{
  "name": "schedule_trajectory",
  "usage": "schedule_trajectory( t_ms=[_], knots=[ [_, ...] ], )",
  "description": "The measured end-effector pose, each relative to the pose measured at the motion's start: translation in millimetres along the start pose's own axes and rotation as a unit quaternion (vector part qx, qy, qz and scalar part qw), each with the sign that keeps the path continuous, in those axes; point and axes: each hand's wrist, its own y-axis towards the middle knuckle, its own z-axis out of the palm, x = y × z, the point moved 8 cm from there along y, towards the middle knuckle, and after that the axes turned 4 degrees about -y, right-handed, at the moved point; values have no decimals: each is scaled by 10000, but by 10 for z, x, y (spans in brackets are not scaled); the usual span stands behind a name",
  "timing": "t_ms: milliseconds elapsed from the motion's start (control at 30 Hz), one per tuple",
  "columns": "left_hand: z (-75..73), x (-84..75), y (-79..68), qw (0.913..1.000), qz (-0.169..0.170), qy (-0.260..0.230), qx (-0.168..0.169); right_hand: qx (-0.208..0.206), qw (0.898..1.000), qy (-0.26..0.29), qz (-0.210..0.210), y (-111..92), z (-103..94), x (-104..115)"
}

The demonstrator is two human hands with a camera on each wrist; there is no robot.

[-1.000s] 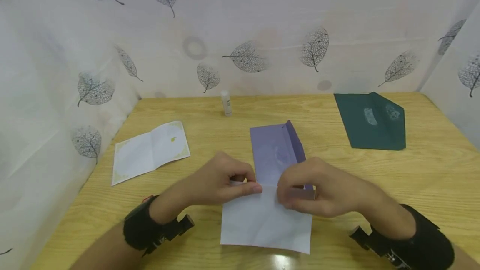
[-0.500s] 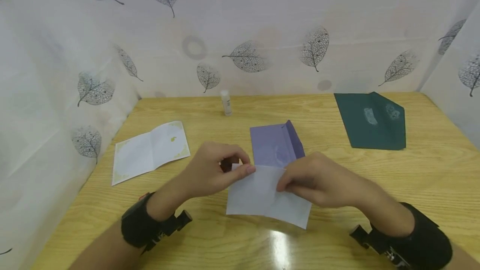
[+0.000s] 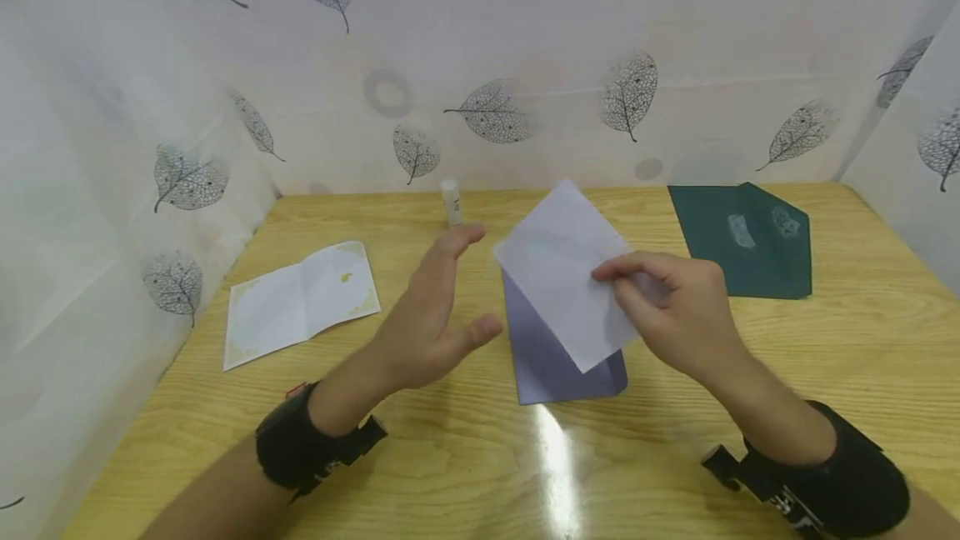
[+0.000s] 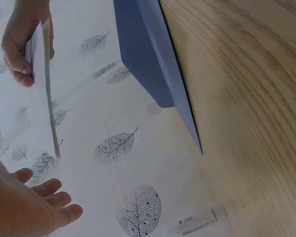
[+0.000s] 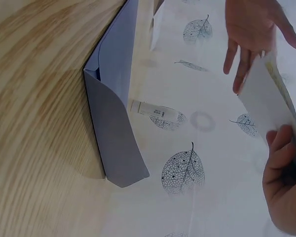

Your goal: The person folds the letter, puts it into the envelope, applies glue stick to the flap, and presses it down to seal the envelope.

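Note:
My right hand (image 3: 682, 311) pinches a folded white sheet of paper (image 3: 558, 269) by its right side, between thumb and fingers. The sheet is tilted above a purple envelope (image 3: 543, 377) and covers much of it. Yellowish print shows between the folded layers (image 5: 269, 94) in the right wrist view. My left hand (image 3: 431, 319) is raised left of the sheet, thumb and fingers spread, holding nothing; in the left wrist view its fingers look straight. The envelope's flap (image 4: 145, 49) stands partly raised in the left wrist view.
A creased white sheet with gold corner patterns (image 3: 300, 307) lies at the left. Near the back edge stands a white glue stick (image 3: 452, 202). A dark green envelope (image 3: 750, 265) with two whitish patches lies at the back right. A leaf-patterned curtain (image 3: 525, 40) hangs behind the wooden table (image 3: 450, 473).
Both hands held the sheet low over the envelope's near part. The sheet has risen and turned, now in my right hand alone; my left hand has let go and spread open.

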Motion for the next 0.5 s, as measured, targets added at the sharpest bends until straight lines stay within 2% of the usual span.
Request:
schedule_trajectory(
  t_ms=[100,233,333,500],
  knots=[
    [198,5,-34,9948,85,692,746,-146,9980,236,572,11,-53,-100],
    [420,72,-134,9758,-72,1276,1772,-53,9927,576,1060,10,-53,-181],
    [515,152,-227,9609,-351,1413,2357,87,9911,649,1161,10,-28,-195],
    [608,275,-349,9366,-711,1509,3083,360,9894,536,1301,5,25,-211]
  ],
)
